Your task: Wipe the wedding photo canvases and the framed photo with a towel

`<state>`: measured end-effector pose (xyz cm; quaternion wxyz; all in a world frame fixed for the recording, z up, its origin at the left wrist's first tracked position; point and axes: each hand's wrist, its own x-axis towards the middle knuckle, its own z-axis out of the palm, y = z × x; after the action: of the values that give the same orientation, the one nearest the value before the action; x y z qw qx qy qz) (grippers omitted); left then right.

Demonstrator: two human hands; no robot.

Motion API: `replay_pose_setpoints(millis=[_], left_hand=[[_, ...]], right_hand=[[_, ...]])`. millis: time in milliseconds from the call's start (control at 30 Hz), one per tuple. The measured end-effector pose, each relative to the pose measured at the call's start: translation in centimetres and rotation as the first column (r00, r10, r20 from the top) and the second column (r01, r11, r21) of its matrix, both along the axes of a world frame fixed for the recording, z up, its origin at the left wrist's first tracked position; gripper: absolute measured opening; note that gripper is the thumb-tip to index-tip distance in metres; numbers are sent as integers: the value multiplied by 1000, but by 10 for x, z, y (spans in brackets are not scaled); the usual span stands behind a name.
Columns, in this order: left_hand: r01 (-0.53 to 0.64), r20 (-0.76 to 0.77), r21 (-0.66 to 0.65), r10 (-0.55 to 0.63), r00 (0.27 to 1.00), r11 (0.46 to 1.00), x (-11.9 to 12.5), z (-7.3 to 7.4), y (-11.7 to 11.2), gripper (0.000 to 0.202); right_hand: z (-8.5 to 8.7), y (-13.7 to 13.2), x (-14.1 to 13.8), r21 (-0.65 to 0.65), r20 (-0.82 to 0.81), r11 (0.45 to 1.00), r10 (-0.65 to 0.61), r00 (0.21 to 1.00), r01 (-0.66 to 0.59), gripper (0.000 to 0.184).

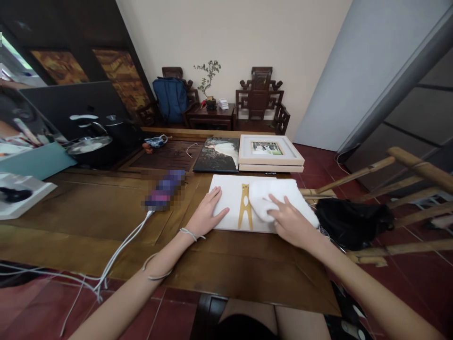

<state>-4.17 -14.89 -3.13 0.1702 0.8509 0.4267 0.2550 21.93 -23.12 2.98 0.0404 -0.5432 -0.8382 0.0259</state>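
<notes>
A flat white panel [230, 222] lies on the wooden table in front of me. On it is a gold cat-shaped piece [244, 208] with two long legs and an oval hole. My left hand [209, 212] rests on the panel's left edge, its fingers stretched out and the thumb apart. My right hand [288, 219] presses a fluffy white towel [283, 189] onto the right part of the panel. Its fingers are bent into the cloth, which hides the panel's right side and touches the gold piece.
Behind the panel lie a dark photo panel [217, 156] and two stacked light-wood picture frames [272, 163]. A blurred-out device [164, 189] with white cables [123, 243] is at left. Pots [90, 145] stand farther left. A bamboo chair [421, 165] holds a black bag [354, 222] at right.
</notes>
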Motion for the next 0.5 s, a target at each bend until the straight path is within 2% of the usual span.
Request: replay_pose_setpoints(millis=[133,233,333,500], left_hand=[[3,10,-2,-3,1000,1000,0,2,0,63],[-1,10,-3,1,1000,1000,0,3,-1,62],[-5,-2,-5,5,1000,1000,0,3,-1,63],[-10,-17,4,10,1000,1000,1,-1,-1,65]], right_hand=[[-2,54,7,28,33,999,-35,999,34,47],[-5,62,8,50,55,999,-17,998,14,49],[-9,37,1,56,93,998,-2,996,-4,44],[-7,-44,-14,-6,62,998,56,997,-56,36]])
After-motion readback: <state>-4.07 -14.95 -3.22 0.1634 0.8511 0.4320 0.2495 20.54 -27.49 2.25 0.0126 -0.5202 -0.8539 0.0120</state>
